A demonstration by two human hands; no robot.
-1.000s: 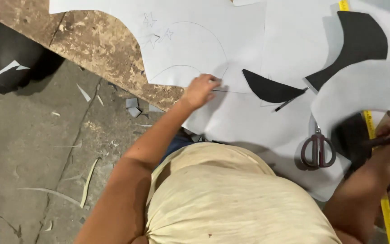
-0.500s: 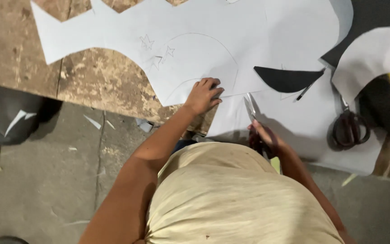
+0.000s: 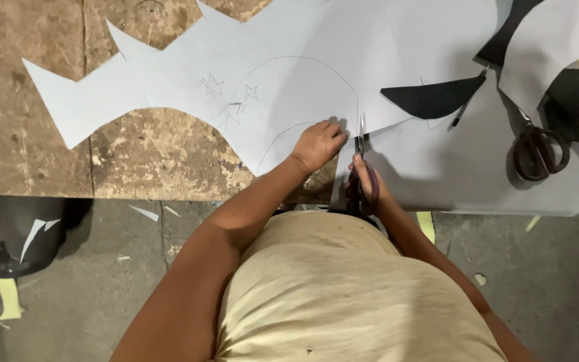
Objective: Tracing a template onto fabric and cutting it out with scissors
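I see my left hand pressed flat, fingers spread, on the pale paper pattern lying across the worn wooden worktop. My right hand, just right of it at the near edge, has its grip clamped on scissors whose blades point away into the sheet. A second pair of scissors lies far right, beside a black curved cutout.

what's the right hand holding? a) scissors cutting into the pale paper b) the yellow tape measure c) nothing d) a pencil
a: the right hand grips scissors whose blades point up into the pale paper sheet, while the left hand presses the sheet flat beside them.
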